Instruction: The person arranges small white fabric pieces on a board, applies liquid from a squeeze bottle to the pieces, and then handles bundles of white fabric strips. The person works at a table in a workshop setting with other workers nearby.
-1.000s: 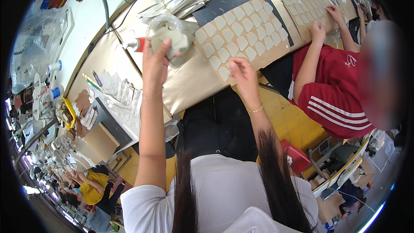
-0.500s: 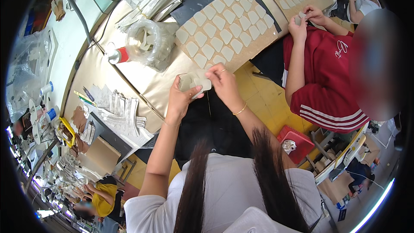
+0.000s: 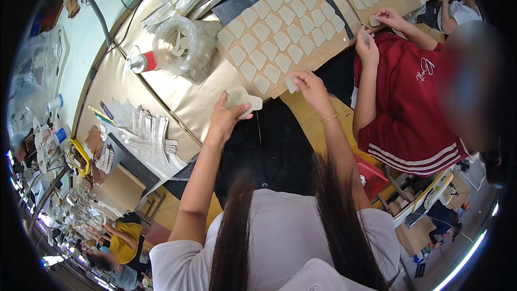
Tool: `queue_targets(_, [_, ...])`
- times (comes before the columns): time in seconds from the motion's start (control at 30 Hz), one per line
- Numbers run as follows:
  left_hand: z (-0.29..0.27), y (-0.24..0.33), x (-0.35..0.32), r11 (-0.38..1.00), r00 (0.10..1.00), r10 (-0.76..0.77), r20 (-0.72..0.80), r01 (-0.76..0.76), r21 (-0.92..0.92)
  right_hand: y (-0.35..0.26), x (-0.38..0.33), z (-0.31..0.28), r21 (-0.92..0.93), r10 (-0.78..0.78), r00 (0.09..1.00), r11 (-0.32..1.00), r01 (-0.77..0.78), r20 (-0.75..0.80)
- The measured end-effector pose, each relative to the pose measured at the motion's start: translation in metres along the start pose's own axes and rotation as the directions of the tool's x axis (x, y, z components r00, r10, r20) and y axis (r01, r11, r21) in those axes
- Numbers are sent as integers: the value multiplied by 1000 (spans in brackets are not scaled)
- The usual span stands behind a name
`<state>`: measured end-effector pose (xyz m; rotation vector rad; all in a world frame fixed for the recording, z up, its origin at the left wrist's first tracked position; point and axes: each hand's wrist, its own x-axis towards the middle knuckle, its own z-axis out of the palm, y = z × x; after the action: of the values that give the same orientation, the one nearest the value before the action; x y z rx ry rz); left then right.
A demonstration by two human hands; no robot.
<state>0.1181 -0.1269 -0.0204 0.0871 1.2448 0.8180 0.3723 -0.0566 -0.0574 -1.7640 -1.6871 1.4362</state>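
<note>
My left hand (image 3: 226,117) is closed around a small stack of pale grey-beige cut pieces (image 3: 249,102), with the thumb on top. A single piece of the same kind (image 3: 291,83) is pinched between the fingers of my right hand (image 3: 312,89), at the near edge of a brown board (image 3: 273,90). On that board several rows of such pieces (image 3: 262,33) lie flat, spaced slightly apart. Each is a rounded, tapering shape. The board rests partly over a dark sheet (image 3: 237,6).
Left of the board stands an open clear plastic bag (image 3: 186,48) with pieces inside, beside a red and white bottle (image 3: 141,63). Bundled strips (image 3: 188,0) lie behind, more strips (image 3: 148,134) at left. On the right, a person in red (image 3: 398,97) handles pieces near another board (image 3: 358,8).
My right hand has moved away from the stack toward the right, carrying one piece to the board's near edge. My left hand keeps the stack in nearly the same place.
</note>
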Motion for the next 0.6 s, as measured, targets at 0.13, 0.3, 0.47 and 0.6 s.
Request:
queue_targets(0.13, [-7, -26, 4, 991, 989, -114, 92, 120, -59, -30, 0, 9, -21, 85, 996, 996, -85, -20])
queue_targets(0.3, [9, -57, 15, 975, 979, -120, 164, 148, -169, -16, 5, 16, -191, 16, 994, 981, -36, -106])
queue_targets(0.47, [30, -66, 22, 974, 977, -31, 212, 77, -213, -18, 6, 21, -232, 55, 989, 969, -86, -137])
queue_targets(0.6, [40, -67, 17, 962, 975, -16, 222, 75, -263, -18, -1, 23, -424, -134, 971, 905, 38, -200])
